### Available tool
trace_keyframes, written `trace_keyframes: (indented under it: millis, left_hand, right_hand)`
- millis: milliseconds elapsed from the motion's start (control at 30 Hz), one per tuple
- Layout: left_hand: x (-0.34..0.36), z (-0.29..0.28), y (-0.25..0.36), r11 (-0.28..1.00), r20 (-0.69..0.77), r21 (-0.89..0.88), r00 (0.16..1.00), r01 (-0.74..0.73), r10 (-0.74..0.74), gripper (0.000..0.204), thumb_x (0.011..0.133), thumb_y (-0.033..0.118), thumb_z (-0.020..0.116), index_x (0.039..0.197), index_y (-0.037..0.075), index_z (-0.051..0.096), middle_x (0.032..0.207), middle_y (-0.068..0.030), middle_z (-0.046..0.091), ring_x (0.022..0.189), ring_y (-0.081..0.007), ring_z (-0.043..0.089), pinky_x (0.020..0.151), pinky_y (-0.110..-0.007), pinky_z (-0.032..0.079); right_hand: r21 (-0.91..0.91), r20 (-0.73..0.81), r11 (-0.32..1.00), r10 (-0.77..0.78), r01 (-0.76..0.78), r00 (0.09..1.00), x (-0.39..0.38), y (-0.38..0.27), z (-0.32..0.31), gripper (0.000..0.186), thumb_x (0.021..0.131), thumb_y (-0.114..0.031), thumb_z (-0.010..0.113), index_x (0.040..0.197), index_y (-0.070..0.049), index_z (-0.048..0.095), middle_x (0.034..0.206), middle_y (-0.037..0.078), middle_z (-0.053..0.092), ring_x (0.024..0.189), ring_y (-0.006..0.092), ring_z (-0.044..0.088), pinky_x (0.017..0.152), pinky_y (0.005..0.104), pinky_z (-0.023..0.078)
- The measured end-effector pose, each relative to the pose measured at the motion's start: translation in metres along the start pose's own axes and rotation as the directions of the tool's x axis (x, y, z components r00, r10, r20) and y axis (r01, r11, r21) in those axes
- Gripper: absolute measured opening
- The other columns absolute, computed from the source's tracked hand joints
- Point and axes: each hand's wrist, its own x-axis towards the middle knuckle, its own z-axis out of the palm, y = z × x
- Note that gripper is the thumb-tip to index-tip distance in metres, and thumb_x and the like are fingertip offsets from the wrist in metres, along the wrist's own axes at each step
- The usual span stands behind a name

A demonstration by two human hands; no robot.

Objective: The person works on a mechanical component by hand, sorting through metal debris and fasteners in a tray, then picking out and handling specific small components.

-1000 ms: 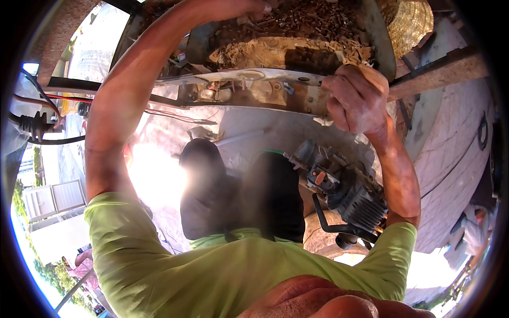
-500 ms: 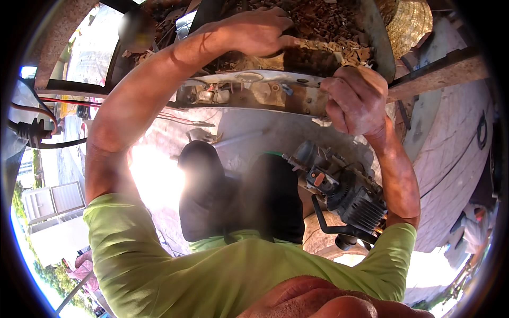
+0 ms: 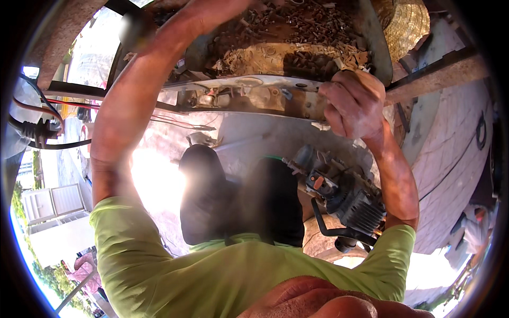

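My right hand point(image 3: 352, 103) has its fingers curled over the right part of a pale, worn metal crossbar point(image 3: 249, 83). Behind that bar lies a dark metal tray point(image 3: 383, 47) holding loose brown bits and flakes point(image 3: 318, 29), with a sunlit tan patch near its front. My left hand point(image 3: 236, 8) reaches over the tray to the top edge of the picture; it is blurred and partly cut off, so its fingers cannot be made out.
A compressor-like motor point(image 3: 350, 199) sits below, right of my knees. A straw hat point(image 3: 403, 29) rests at top right. Rusty beams point(image 3: 435, 74) frame the work area; cables point(image 3: 45, 130) hang at left. Another person point(image 3: 82, 270) in pink shows at far lower left.
My left hand came down into the tray half a second ago and has since moved up toward the top edge. My right hand stays gripping the crossbar.
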Motion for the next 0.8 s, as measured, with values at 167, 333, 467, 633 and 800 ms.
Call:
trace_keyframes:
  millis: [167,333,467,633,800]
  left_hand:
    - [0.029,-0.039,-0.044,0.995,-0.008,-0.03,0.996,0.093,-0.093,0.037,0.104,0.041,0.061,0.114,0.006,0.07,0.105,-0.0075,0.073,0.1,-0.0188,0.067,0.089,-0.036,0.053]
    - [0.054,-0.04,-0.061,0.823,0.201,0.568,0.974,-0.025,-0.109,0.037,0.105,0.037,0.058,0.112,0.002,0.069,0.103,-0.01,0.073,0.099,-0.0227,0.068,0.087,-0.04,0.053]
    - [0.079,-0.031,-0.096,0.565,0.358,0.766,0.933,-0.306,0.02,0.04,0.105,0.037,0.056,0.115,0.0,0.069,0.106,-0.0134,0.073,0.1,-0.0257,0.067,0.088,-0.043,0.053]
    - [0.072,-0.026,-0.067,0.806,0.3,0.591,0.936,-0.029,-0.187,0.046,0.107,0.041,0.054,0.128,0.002,0.067,0.114,-0.0147,0.072,0.106,-0.0261,0.067,0.093,-0.044,0.053]
    - [0.065,0.024,-0.042,0.978,0.521,0.004,0.834,0.21,-0.182,0.051,0.106,0.045,0.057,0.137,0.005,0.063,0.123,-0.0115,0.07,0.112,-0.0238,0.065,0.093,-0.043,0.054]
  right_hand:
    - [0.007,-0.01,1.0,0.007,-0.007,1.0,0.0,-0.001,0.002,0.026,0.059,-0.008,0.07,0.085,-0.005,0.067,0.076,0.007,0.061,0.059,0.0229,0.057,0.052,0.0354,0.043]
    - [-0.004,0.002,1.0,0.009,-0.009,1.0,-0.001,-0.001,-0.001,0.027,0.058,-0.008,0.07,0.086,-0.006,0.068,0.076,0.006,0.061,0.06,0.0231,0.057,0.053,0.0355,0.044]
    - [-0.016,0.014,1.0,0.021,-0.021,1.0,-0.003,-0.001,-0.003,0.029,0.057,-0.009,0.07,0.085,-0.006,0.068,0.077,0.006,0.061,0.06,0.0233,0.058,0.053,0.0362,0.044]
    - [0.015,-0.001,1.0,0.005,-0.005,1.0,0.003,-0.001,0.002,0.029,0.057,-0.009,0.07,0.085,-0.006,0.068,0.076,0.006,0.06,0.061,0.0234,0.059,0.053,0.0365,0.045]
    - [-0.008,0.021,1.0,0.023,-0.022,1.0,-0.005,-0.001,-0.002,0.028,0.057,-0.009,0.07,0.084,-0.006,0.068,0.075,0.006,0.06,0.06,0.0234,0.059,0.052,0.0367,0.044]
